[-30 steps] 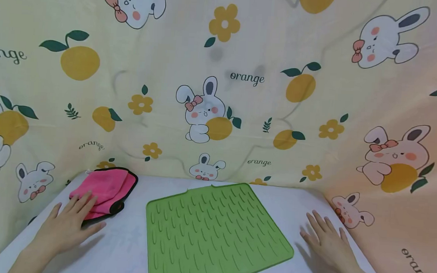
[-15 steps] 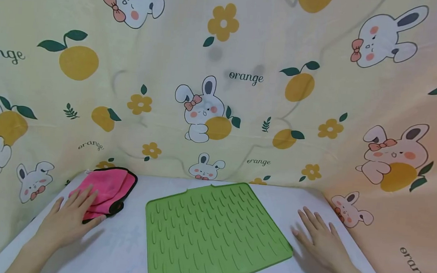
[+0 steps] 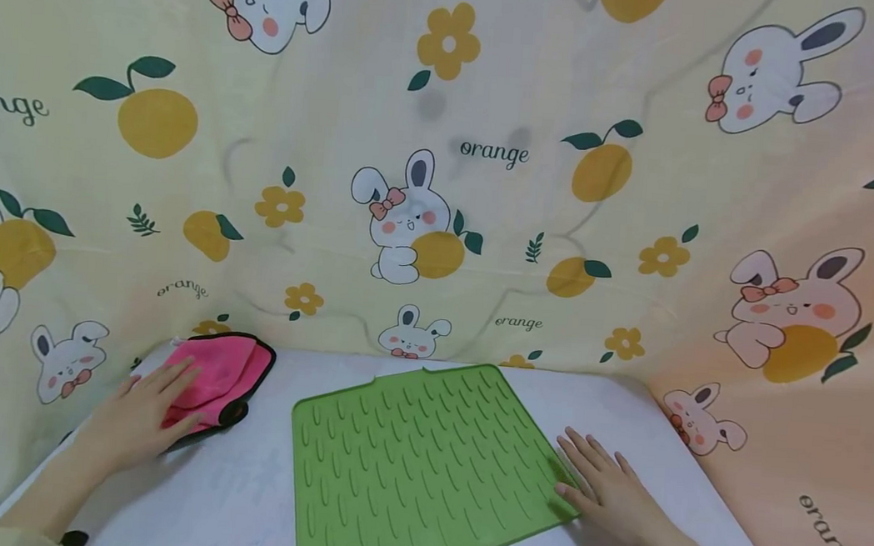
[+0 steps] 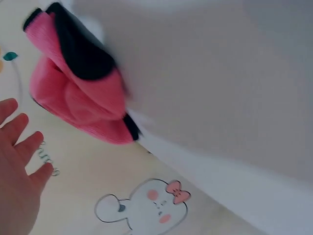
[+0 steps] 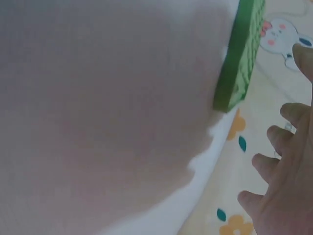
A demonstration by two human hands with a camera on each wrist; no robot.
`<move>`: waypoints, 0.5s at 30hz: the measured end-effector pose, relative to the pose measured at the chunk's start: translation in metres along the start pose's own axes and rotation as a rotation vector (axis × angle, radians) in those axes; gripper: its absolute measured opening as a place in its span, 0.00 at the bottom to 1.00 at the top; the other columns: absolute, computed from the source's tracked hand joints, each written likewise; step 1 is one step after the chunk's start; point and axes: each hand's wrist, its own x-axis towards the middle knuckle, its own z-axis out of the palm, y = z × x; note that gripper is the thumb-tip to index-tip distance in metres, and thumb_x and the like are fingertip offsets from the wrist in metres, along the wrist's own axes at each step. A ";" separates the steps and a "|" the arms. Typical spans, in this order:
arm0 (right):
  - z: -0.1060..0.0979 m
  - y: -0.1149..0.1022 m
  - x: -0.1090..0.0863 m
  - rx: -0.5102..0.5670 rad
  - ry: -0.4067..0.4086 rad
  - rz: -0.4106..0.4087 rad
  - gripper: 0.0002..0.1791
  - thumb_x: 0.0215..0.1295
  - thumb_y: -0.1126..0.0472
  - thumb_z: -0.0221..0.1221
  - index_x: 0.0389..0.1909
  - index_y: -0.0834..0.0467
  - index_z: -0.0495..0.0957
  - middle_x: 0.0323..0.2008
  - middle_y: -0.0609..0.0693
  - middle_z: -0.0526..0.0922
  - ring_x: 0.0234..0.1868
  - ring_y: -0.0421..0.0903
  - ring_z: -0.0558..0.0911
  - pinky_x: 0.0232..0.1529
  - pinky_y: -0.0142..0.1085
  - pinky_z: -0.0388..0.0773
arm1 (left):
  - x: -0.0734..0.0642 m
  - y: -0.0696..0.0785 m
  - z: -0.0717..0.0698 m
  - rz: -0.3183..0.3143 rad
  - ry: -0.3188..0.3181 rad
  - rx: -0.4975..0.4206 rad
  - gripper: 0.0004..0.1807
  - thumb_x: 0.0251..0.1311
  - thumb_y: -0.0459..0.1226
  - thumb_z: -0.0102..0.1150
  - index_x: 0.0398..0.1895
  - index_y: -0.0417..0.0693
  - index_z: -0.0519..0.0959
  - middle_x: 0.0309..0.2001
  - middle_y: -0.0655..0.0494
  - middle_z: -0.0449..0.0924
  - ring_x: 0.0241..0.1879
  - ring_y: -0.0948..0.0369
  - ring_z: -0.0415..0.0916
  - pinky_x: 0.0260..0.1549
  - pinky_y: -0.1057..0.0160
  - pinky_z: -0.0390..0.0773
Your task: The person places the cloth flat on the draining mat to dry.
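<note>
A folded pink cloth (image 3: 224, 373) with black edging lies at the back left of the white table. My left hand (image 3: 139, 413) overlaps its near left side in the head view, fingers spread; the left wrist view shows a gap between the fingertips and the cloth (image 4: 93, 98). A green ridged mat (image 3: 425, 464) lies flat and slightly turned in the middle. Over its right corner hovers my right hand (image 3: 607, 488), fingers extended, with its shadow falling on the mat. In the right wrist view, the right fingers (image 5: 281, 139) are apart from the mat's edge (image 5: 237, 63).
The white table (image 3: 243, 503) is bounded by a cream curtain (image 3: 325, 132) printed with rabbits, oranges and flowers, behind and on both sides. A small dark object (image 3: 75, 540) shows by the left forearm at the bottom edge.
My right hand has moved left, from beside the mat to over its right corner. My left hand has shifted slightly forward and right over the pink cloth. Mat and cloth have stayed put.
</note>
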 end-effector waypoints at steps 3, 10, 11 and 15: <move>0.004 -0.005 -0.001 0.043 -0.058 -0.019 0.39 0.73 0.39 0.60 0.77 0.56 0.67 0.78 0.59 0.63 0.75 0.70 0.63 0.68 0.74 0.53 | 0.001 -0.008 -0.001 0.016 -0.011 -0.001 0.46 0.65 0.57 0.65 0.73 0.32 0.67 0.72 0.29 0.64 0.70 0.32 0.60 0.65 0.23 0.57; 0.010 -0.009 0.000 0.086 -0.192 -0.067 0.41 0.73 0.36 0.57 0.77 0.57 0.67 0.78 0.60 0.63 0.75 0.71 0.62 0.66 0.77 0.53 | -0.001 -0.014 -0.003 0.024 -0.061 0.005 0.45 0.64 0.59 0.65 0.72 0.34 0.70 0.71 0.30 0.67 0.69 0.32 0.63 0.65 0.24 0.58; 0.011 -0.009 0.000 0.085 -0.203 -0.074 0.41 0.73 0.36 0.57 0.77 0.58 0.67 0.78 0.60 0.63 0.75 0.70 0.62 0.66 0.77 0.53 | -0.001 -0.014 -0.002 0.028 -0.068 0.003 0.45 0.64 0.59 0.65 0.72 0.34 0.70 0.71 0.30 0.67 0.69 0.32 0.63 0.65 0.25 0.59; 0.013 -0.009 0.001 0.091 -0.254 -0.081 0.42 0.74 0.35 0.55 0.78 0.57 0.65 0.78 0.60 0.62 0.76 0.70 0.61 0.67 0.77 0.53 | -0.001 -0.016 0.004 0.037 -0.084 -0.023 0.45 0.64 0.60 0.65 0.72 0.37 0.71 0.70 0.32 0.68 0.69 0.33 0.65 0.64 0.26 0.63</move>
